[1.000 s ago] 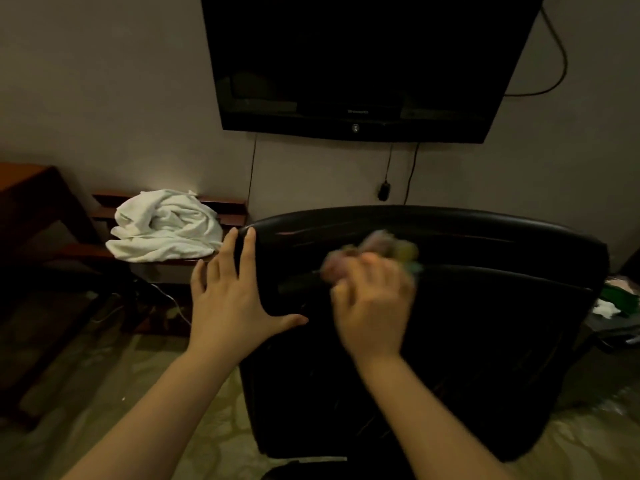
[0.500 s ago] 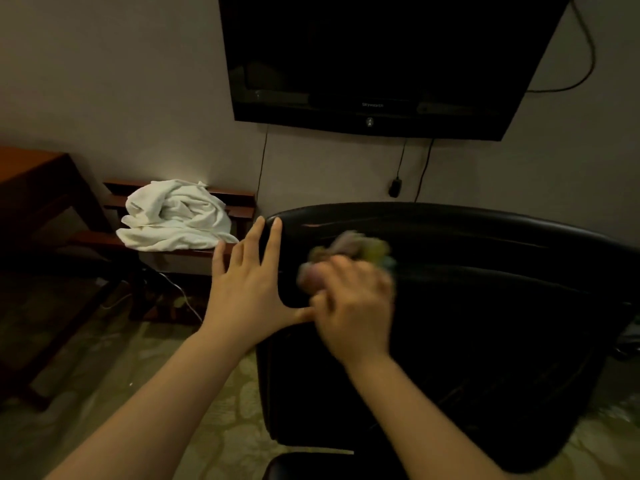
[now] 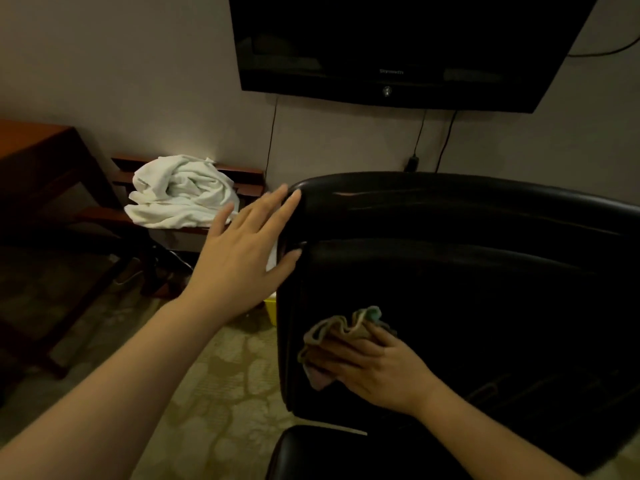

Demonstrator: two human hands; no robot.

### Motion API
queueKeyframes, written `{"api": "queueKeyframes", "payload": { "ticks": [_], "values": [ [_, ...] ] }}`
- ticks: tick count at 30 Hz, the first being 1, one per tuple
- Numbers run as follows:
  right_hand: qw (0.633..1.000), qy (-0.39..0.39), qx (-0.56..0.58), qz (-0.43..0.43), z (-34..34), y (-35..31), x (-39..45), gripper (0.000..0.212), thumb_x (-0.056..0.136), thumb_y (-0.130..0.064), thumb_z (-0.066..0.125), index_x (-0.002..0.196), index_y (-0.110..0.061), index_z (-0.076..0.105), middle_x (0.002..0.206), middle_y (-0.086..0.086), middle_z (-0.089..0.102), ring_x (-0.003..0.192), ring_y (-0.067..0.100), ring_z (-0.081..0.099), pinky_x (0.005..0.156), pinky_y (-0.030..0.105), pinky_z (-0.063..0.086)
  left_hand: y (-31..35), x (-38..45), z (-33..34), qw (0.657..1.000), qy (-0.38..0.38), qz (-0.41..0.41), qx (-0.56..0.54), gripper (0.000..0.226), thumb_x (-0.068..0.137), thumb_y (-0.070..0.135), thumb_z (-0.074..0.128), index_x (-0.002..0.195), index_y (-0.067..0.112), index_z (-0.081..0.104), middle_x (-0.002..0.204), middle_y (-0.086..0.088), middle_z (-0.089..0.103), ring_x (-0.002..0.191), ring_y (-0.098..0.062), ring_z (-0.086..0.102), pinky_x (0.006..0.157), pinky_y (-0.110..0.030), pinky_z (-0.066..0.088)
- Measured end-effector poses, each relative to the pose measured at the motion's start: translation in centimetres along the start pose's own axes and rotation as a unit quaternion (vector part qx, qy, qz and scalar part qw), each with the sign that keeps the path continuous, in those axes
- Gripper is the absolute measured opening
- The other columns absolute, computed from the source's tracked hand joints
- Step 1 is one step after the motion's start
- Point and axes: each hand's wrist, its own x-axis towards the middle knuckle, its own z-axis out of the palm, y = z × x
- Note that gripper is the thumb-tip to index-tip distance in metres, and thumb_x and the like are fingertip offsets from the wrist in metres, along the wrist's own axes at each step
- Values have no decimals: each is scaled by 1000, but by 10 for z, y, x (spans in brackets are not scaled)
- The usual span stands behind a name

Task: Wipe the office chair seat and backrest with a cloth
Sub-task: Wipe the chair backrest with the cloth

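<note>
A black leather office chair backrest (image 3: 485,271) fills the right half of the view, and a sliver of its seat (image 3: 329,452) shows at the bottom. My right hand (image 3: 377,368) presses a crumpled pastel cloth (image 3: 332,334) flat against the lower left of the backrest. My left hand (image 3: 246,251) is spread open at the backrest's upper left edge, fingertips touching the leather.
A wall-mounted television (image 3: 398,46) hangs above the chair, with cables dropping down the wall. A white towel (image 3: 180,192) lies on a low wooden rack at the left, beside a dark wooden table (image 3: 38,161). A yellow object (image 3: 272,306) sits on the patterned floor by the chair.
My right hand has carried the cloth from the upper part of the backrest down to its lower left. The left hand has shifted out to the backrest's left edge.
</note>
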Motion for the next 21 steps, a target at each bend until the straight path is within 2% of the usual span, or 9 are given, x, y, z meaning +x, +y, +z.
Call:
{"api": "queueKeyframes", "payload": {
  "ticks": [2, 6, 7, 10, 13, 15, 18, 19, 21],
  "values": [
    [999, 31, -17, 30, -14, 14, 11, 48, 90, -35, 45, 138, -33, 40, 144, -9, 38, 133, 12, 33, 114, 40, 9, 3, 14, 4, 1000, 12, -15, -23, 64, 89, 51, 29, 145, 27, 9, 155, 5, 12, 141, -14, 14, 113, -39, 4],
    [938, 118, 8, 325, -36, 48, 61, 48, 90, -36, 42, 137, -29, 44, 144, -5, 34, 135, 20, 28, 112, 44, 6, 15, 53, 16, 995, -4, -26, -93, 58, 94, 46, 26, 145, 27, 6, 156, 7, 8, 142, -9, 5, 115, -40, 0],
    [948, 98, 5, 303, -31, 42, 61, 47, 89, -35, 41, 136, -29, 45, 146, -5, 32, 136, 21, 26, 111, 45, 9, 20, 61, 19, 994, -19, -19, -104, 57, 94, 46, 24, 145, 27, 8, 155, 6, 14, 142, -11, 10, 115, -42, 1],
    [995, -61, -18, 77, 10, -7, 15, 54, 85, -31, 36, 139, -31, 41, 148, -8, 35, 133, 21, 31, 105, 46, 18, 32, 76, 25, 990, -12, -14, -142, 51, 95, 43, 26, 141, 22, 24, 141, -1, 40, 130, -19, 36, 114, -42, 12],
    [993, -119, -21, -5, 15, -17, -28, 52, 91, -30, 30, 143, -31, 30, 151, -9, 26, 131, 14, 39, 113, 45, 1, 40, 81, 28, 991, 21, -9, -135, 49, 94, 44, 29, 135, 17, 33, 131, -4, 48, 121, -22, 45, 110, -39, 20],
    [996, -26, -27, 85, -3, 9, -19, 40, 99, -29, 23, 137, -31, 34, 152, -10, 20, 131, 15, 38, 113, 42, 2, 49, 79, 31, 990, 38, -10, -137, 50, 94, 45, 30, 135, 17, 33, 132, -5, 46, 121, -24, 44, 107, -37, 22],
    [927, 88, -32, 364, -36, 46, 10, 44, 96, -37, 31, 139, -31, 32, 151, -6, 20, 142, 14, 11, 111, 44, 8, 63, 78, 38, 985, 55, -34, -158, 53, 93, 49, 31, 135, 16, 31, 136, -5, 42, 123, -26, 41, 104, -36, 25],
    [915, 95, -32, 391, -37, 46, 16, 46, 93, -35, 34, 139, -31, 32, 149, -4, 22, 143, 15, 7, 110, 45, 10, 66, 79, 40, 985, 53, -46, -159, 57, 91, 52, 30, 136, 16, 30, 137, -5, 40, 124, -26, 39, 104, -37, 25],
    [955, 27, -26, 293, -16, 24, 5, 53, 84, -30, 36, 137, -29, 32, 150, -2, 19, 140, 20, 15, 103, 49, 24, 68, 80, 41, 986, 48, -64, -149, 68, 86, 60, 28, 136, 15, 28, 139, -6, 37, 125, -27, 37, 106, -38, 24]
  ]
}}
